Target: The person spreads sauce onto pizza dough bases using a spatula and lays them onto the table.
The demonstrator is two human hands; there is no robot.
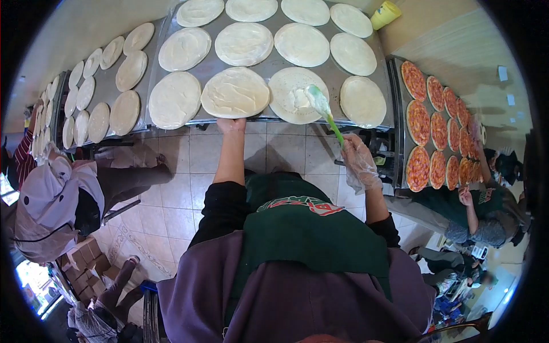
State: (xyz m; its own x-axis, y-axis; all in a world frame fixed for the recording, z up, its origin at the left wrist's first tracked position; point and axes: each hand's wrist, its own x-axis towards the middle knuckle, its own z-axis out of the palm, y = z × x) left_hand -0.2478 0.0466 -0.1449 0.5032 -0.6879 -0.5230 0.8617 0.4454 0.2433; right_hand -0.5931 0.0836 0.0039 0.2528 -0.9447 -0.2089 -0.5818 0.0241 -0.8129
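My left hand (231, 124) is bare and at the near edge of a round pizza base (235, 92) coated with streaky pale cream. Its fingers are hidden beneath that base, which looks slightly raised and overlaps the base to its left. My right hand (359, 161), in a clear plastic glove, grips the handle of a green spatula (335, 129). White cream clings to the spatula's head, which touches a pizza base (286, 108) at the front of the table. A patch of white cream (300, 98) lies on that base beside the head.
Rows of pale bases cover the metal table (269, 64). A yellow cup (385, 15) stands at its back right corner. Red-sauced bases (418, 122) fill the right table; more pale bases (124, 111) lie left. Other people work on both sides. Cardboard boxes (86, 254) sit behind left.
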